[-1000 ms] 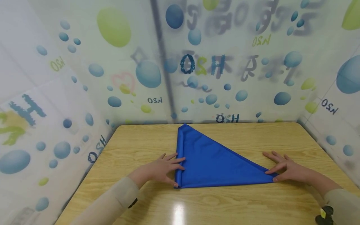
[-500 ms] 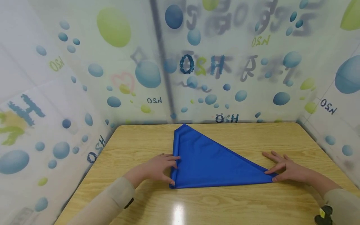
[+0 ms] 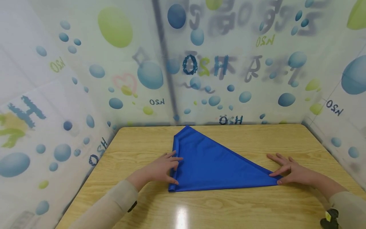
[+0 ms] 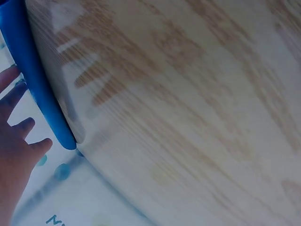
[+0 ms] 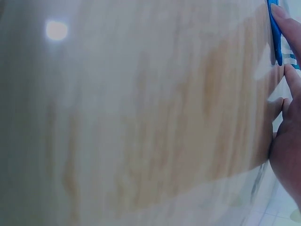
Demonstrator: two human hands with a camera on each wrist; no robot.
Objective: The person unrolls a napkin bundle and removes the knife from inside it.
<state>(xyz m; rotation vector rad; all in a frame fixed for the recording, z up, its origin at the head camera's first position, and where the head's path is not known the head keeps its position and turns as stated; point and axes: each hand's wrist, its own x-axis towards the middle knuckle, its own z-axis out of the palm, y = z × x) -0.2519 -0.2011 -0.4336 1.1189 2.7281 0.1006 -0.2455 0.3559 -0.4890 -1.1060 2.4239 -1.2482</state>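
One blue cloth (image 3: 214, 165), two hands

Blue cloth (image 3: 211, 167), wood-grain table (image 3: 228, 210)

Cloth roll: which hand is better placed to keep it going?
Left, probably. The left hand rests fingers on the rolled edge of the cloth. The right hand lies flat at the far tip, pinning it to the table.
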